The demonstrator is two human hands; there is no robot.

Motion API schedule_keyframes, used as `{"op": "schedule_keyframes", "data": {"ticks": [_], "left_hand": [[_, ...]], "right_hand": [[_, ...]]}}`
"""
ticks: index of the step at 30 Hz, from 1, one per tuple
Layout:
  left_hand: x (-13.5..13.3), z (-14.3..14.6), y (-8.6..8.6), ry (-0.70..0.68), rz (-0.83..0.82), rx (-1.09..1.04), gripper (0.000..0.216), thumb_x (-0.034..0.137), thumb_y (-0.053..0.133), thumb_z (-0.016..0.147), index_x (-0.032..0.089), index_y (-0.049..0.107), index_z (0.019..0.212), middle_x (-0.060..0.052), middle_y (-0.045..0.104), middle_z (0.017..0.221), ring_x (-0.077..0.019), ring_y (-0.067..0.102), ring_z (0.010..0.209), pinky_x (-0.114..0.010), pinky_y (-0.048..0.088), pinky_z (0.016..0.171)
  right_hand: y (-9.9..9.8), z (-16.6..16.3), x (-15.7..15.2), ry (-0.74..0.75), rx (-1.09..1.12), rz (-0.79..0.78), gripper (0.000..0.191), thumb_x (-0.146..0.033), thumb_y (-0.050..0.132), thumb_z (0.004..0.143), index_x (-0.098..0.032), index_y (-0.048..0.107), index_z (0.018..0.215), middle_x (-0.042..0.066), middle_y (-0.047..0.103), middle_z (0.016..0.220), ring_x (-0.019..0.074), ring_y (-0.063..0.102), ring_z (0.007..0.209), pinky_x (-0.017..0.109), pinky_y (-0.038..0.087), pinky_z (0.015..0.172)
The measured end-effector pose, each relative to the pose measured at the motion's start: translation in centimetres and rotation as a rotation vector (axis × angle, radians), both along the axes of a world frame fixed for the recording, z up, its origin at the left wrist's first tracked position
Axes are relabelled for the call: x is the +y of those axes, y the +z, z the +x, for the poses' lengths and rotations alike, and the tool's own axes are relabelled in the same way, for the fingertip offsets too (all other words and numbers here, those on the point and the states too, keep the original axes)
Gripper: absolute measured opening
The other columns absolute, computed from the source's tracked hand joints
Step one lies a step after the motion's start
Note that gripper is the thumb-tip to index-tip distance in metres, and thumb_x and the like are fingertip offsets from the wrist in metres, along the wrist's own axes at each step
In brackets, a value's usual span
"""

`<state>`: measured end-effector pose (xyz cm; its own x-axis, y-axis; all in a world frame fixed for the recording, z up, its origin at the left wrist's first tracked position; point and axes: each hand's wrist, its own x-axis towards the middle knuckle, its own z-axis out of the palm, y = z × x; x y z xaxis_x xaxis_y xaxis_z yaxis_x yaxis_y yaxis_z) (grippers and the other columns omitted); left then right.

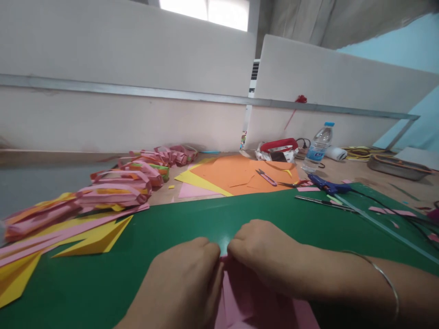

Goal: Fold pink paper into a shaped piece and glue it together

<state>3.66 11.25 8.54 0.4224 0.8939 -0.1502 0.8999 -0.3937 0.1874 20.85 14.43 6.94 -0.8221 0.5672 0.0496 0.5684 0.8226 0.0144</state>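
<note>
Your pink paper (240,297) is a single sheet with fold creases running along its visible surface. It lies flat on the green mat (103,274), close in front of you. Its far end is pinched between your left hand (181,283) and right hand (264,256) (the fingertips hide the fold itself).

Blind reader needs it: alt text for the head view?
The left hand and right hand pinch a pink paper on a green mat. Folded pink-and-yellow paper pieces lie to the left; orange sheets, scissors and a water bottle sit behind.
</note>
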Motion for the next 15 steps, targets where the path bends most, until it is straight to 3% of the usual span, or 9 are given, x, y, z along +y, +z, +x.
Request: {"op": "schedule_keyframes", "data": {"ticks": [5,10,12,15], "left_hand": [[-0.5,0.5,-0.3,-0.024,0.112,-0.107,0.028,0.025,0.034,0.085,0.020,0.055,0.067,-0.003,0.060,0.073,-0.0187,0.056,0.067,-0.028,0.037,0.056],[-0.8,0.4,-0.4,-0.026,0.078,-0.299,0.028,0.029,0.039,0.084,0.020,0.056,0.064,-0.001,0.057,0.067,-0.0168,0.053,0.063,-0.027,0.037,0.056],[-0.2,0.2,-0.1,0.040,-0.039,-0.567,0.027,0.034,0.045,0.082,0.020,0.055,0.061,0.001,0.056,0.064,-0.0157,0.052,0.063,-0.026,0.038,0.058],[1.0,0.2,-0.2,0.301,-0.296,-1.233,0.032,0.047,0.048,0.081,0.021,0.054,0.065,0.003,0.057,0.068,-0.0152,0.055,0.075,-0.024,0.043,0.066]], "right_hand": [[0.0,-0.2,-0.1,-0.009,0.064,-0.022,0.004,-0.014,0.054,0.068,-0.017,0.052,0.066,0.000,0.058,0.061,0.0123,0.042,0.050,0.025,0.021,0.046],[-0.2,0.2,0.1,-0.003,0.133,0.007,0.015,-0.025,0.060,0.062,-0.019,0.048,0.057,-0.003,0.050,0.054,0.0105,0.034,0.047,0.026,0.019,0.047],[-0.3,0.4,0.3,0.025,0.211,0.010,0.014,-0.026,0.060,0.064,-0.018,0.050,0.057,-0.003,0.049,0.052,0.0098,0.035,0.047,0.025,0.021,0.048],[-0.1,0.4,0.5,0.113,0.419,0.045,0.009,-0.019,0.053,0.070,-0.017,0.059,0.065,-0.001,0.055,0.058,0.0102,0.043,0.051,0.025,0.028,0.051]]}}
